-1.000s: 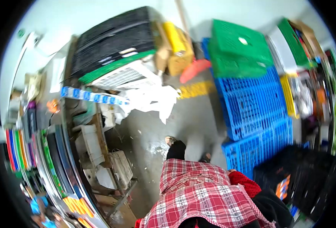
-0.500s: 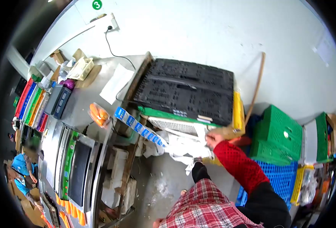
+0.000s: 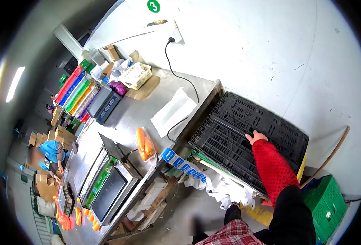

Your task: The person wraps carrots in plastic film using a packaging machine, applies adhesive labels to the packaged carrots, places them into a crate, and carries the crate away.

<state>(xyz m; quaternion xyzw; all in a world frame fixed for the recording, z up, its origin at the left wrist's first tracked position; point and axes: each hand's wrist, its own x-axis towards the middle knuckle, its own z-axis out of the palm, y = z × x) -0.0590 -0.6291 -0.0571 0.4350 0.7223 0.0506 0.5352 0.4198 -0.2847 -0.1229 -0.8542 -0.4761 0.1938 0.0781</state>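
My right hand (image 3: 257,137), in a red dotted sleeve, reaches onto the flat top of a black plastic folding crate (image 3: 233,122). Its fingers are curled at the raised ridge across the crate's middle; the fingertips are partly hidden. The crate lies folded on a stack beside the steel table, against the wall. White plastic bags (image 3: 225,190) hang below its near side, and a strip of blue-and-white labels (image 3: 184,165) runs down from the table corner. My left hand is out of view.
The steel table (image 3: 125,116) at left carries a touchscreen scale (image 3: 109,196), bagged carrots (image 3: 145,143), paper (image 3: 174,112) and a basket (image 3: 135,76). Green crates (image 3: 325,208) and a leaning stick (image 3: 327,157) stand at right. A person in blue (image 3: 51,155) works at far left.
My right hand has moved from the stack's near lower side up onto the black crate's top. The view has turned left, showing more of the table and the person in blue.
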